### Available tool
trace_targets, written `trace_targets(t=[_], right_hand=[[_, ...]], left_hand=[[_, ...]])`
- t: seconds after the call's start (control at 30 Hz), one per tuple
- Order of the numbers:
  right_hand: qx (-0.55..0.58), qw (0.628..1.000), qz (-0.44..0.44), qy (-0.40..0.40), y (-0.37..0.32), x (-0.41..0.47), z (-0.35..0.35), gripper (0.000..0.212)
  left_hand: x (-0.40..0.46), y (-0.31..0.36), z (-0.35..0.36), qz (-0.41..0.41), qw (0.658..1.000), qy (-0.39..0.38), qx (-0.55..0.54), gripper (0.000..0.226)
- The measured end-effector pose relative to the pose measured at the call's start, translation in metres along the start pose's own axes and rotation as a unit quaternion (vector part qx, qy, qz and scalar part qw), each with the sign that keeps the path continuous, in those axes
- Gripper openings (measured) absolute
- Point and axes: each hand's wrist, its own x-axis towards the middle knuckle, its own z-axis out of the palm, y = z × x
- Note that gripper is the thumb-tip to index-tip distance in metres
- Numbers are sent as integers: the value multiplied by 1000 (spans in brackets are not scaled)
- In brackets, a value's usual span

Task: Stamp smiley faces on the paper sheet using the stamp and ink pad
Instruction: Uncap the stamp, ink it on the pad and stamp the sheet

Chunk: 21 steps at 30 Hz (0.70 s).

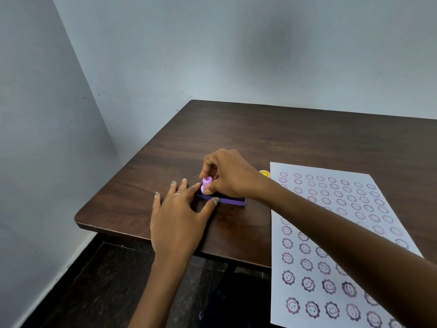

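A small lilac stamp [206,185] stands upright on the purple ink pad [233,201], near the pad's left end. My right hand [230,175] pinches the stamp from above with thumb and fingers. My left hand [177,210] lies flat on the table, its thumb and forefinger touching the pad's left edge. The white paper sheet [275,268] lies to the right, covered with several rows of purple smiley flower prints, and my right forearm crosses over it.
A small yellow round object [264,173] sits just beyond the sheet's top left corner. The dark wooden table [260,133] stands in a corner against pale walls. Its left edge and near edge are close to my left hand, with dark floor below.
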Motion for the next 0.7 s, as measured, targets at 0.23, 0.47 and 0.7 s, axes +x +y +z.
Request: trace_targets(t=[0.23, 0.47, 0.7], right_hand=[[0, 999, 25, 26, 1, 1, 3, 18], [-11, 1000, 14, 15, -2, 1, 2, 16], [-18, 999, 21, 20, -4, 1, 3, 16]], left_hand=[[0, 0, 0, -4, 1000, -4, 3, 55], [1, 1, -1, -7, 1000, -9, 6, 56], [-1, 2, -1, -7, 1000, -4, 0, 55]])
